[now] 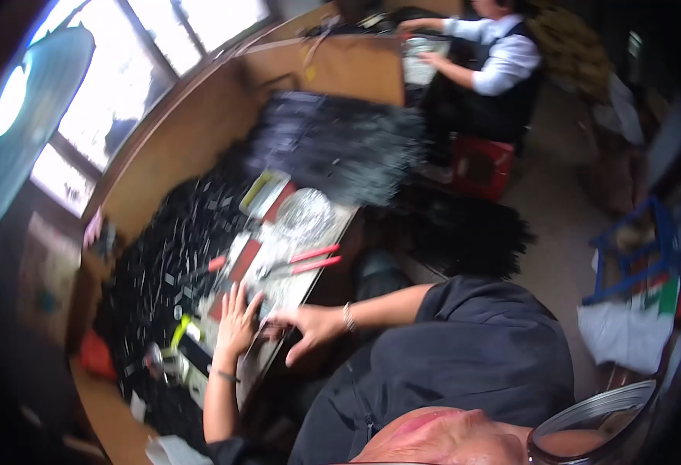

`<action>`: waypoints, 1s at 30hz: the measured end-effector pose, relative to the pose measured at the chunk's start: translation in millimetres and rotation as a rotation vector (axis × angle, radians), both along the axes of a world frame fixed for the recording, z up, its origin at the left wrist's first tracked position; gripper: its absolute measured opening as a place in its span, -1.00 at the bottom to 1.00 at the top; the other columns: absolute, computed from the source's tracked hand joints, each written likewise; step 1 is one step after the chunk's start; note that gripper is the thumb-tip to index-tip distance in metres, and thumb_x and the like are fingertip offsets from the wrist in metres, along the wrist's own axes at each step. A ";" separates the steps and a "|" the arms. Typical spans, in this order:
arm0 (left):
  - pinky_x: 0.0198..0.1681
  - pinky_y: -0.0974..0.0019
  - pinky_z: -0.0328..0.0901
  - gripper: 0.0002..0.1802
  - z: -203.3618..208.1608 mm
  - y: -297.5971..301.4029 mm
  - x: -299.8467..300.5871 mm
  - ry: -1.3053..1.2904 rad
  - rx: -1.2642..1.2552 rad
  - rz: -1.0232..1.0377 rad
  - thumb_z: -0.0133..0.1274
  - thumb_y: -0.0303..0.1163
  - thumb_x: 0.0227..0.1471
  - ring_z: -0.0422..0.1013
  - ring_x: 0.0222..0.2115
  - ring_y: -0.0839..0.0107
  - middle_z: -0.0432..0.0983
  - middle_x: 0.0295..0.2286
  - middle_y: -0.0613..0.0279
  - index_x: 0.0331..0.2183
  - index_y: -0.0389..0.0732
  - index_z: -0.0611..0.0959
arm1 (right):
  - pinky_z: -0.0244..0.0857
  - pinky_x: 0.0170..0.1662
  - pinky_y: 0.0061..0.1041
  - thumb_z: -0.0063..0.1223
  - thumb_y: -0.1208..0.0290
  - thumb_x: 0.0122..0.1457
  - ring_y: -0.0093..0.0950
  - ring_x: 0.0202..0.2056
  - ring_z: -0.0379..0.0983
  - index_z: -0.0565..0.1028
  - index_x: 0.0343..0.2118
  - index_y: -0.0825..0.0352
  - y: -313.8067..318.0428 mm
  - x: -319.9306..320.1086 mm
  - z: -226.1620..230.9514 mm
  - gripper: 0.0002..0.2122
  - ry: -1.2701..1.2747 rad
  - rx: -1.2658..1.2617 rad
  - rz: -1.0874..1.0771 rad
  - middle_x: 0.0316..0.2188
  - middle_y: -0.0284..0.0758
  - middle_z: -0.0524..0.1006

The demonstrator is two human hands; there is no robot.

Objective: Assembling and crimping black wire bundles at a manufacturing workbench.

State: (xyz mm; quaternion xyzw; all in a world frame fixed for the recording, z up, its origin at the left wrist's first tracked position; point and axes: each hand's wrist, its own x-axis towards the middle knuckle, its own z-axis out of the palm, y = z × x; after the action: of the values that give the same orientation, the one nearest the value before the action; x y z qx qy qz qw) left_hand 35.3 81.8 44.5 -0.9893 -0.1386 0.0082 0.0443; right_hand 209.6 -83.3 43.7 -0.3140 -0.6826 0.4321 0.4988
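My left hand (236,324) lies on the worktop with its fingers stretched out and apart, holding nothing that I can see. Close beside it, at the table's near edge, is my right hand (313,329), thumb spread away from the extended fingers. Its fingertips are blurred and partly hidden; no held thing shows. Just beyond both hands lie red-handled pliers (315,260) and a reddish-brown flat piece (246,260). A shiny silver round dish (305,215) sits farther back, next to a yellow-edged box (267,195). By my left wrist is a bright yellow-green item (187,329).
Black strips (177,232) are heaped along the table's left, and a dark bundle (332,143) covers its far end. A wooden partition (348,70) borders it. Beyond, a co-worker (495,66) sits by a red stool (484,164). A lamp (34,124) hangs at left; a blue frame (635,244) stands at right.
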 end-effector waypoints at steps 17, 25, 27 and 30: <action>0.19 -0.14 -0.34 -0.39 -0.3 -163.2 81.0 -0.491 0.006 0.163 0.08 -0.22 -0.11 0.06 0.11 0.04 0.33 -0.11 0.00 -0.07 -0.38 0.32 | 0.20 -0.24 -0.47 -0.36 0.09 0.26 -0.57 -0.54 0.15 0.18 -0.54 0.19 -73.0 81.9 46.5 -0.68 1.088 0.332 -0.664 -0.66 -0.45 0.16; 0.17 -0.09 -0.11 -0.87 101.3 -169.9 44.7 -0.292 0.190 0.198 -0.27 -0.55 -0.12 0.35 -0.65 0.19 0.31 -0.74 0.10 -0.62 -0.22 0.37 | 0.17 0.05 -0.31 -0.19 0.18 0.22 -0.38 0.00 0.30 0.22 0.05 0.39 -135.6 69.3 31.6 -0.56 0.734 -0.357 0.026 -0.01 -0.15 0.34; 0.18 -0.02 -0.11 -0.86 139.0 -167.5 40.0 -0.133 0.260 0.188 -0.26 -0.55 -0.13 0.36 -0.67 0.18 0.31 -0.78 0.08 -0.65 -0.25 0.36 | 0.21 0.04 -0.34 0.21 0.44 -0.02 -0.34 -0.03 0.33 0.22 0.05 0.44 -155.2 48.6 73.5 -0.43 0.326 -0.350 0.187 -0.06 -0.14 0.39; 0.15 -0.04 -0.06 -0.84 175.5 -175.1 31.4 0.027 0.340 0.070 -0.13 -0.50 -0.19 0.39 -0.63 0.20 0.35 -0.76 0.13 -0.72 -0.21 0.46 | 0.22 -0.04 -0.26 0.31 0.49 -0.27 -0.11 -0.11 0.35 0.32 -0.06 0.47 -107.5 16.3 96.5 -0.38 -0.326 0.692 -0.566 -0.17 -0.06 0.43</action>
State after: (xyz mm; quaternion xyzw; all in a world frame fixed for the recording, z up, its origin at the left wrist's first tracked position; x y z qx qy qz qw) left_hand 66.7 -93.2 220.1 -0.9619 -0.1719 -0.0008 0.2124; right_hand 225.9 -190.8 140.2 -0.3669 -0.7434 -0.0284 0.5585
